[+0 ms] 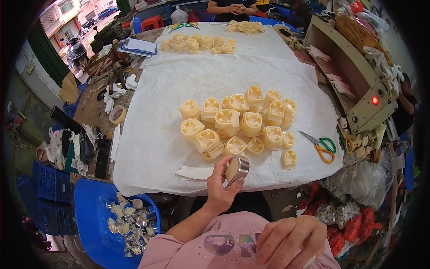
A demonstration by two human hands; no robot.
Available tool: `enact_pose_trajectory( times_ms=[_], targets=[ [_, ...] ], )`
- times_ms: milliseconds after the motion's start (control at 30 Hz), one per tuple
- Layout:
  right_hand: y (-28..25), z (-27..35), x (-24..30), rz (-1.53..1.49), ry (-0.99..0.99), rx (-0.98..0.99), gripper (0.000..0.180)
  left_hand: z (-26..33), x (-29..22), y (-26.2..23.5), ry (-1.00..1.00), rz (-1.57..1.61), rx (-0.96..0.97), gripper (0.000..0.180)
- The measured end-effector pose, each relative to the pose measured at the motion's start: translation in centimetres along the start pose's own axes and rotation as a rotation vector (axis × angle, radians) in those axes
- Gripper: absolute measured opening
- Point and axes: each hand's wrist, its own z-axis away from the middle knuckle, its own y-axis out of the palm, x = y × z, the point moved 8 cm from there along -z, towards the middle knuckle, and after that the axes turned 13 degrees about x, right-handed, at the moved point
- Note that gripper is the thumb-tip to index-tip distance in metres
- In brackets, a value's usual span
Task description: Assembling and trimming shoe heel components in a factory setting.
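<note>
The left hand holds a small round metal cap between thumb and fingers, just above the near edge of the desk, close to a pile of cream plastic parts. The right hand rests low over the pink shirt, fingers curled and holding nothing I can see. Green and yellow scissors lie to the right of the pile.

A small workshop: heaped cream plastic parts on a cloth-covered worktable, scissors, scattered tools.

The right hand is cut off by the lower edge; the far person is cropped at the top.
</note>
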Motion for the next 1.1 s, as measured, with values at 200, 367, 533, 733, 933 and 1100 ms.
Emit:
enact_pose_trajectory(
  times_ms=[200, 367, 533, 733, 933, 1100],
  targets=[
    [-3.1, 4.0, -2.9, 0.130, 0.295, -0.293, 0.017, 1.0, 0.0, -0.7, 0.004, 0.125, 0.015, 0.048],
    [-6.7, 11.6, -6.2, 0.737, 0.633, -0.604, 0.029, 0.4, 0.9, -0.4, -0.016, 0.518, 0.023, 0.049],
    [-7.5, 15.6, -10.6, 0.578, 0.840, -0.784, 0.020, -0.2, 0.4, -1.2, -0.001, 0.857, -0.007, 0.055],
    [-7.1, 15.1, -13.1, 0.315, 0.926, -0.705, 0.034, -1.0, 1.5, -0.8, -0.059, 0.905, -0.024, 0.060],
    [-6.4, 15.8, -14.2, 0.093, 0.883, -0.839, 0.029, -0.5, 1.5, 0.8, -0.020, 0.956, 0.013, 0.059],
    [-6.5, 16.1, -13.8, 0.063, 0.910, -0.894, 0.025, -0.5, 2.1, 1.3, -0.066, 0.883, 0.010, 0.057]
  ],
)
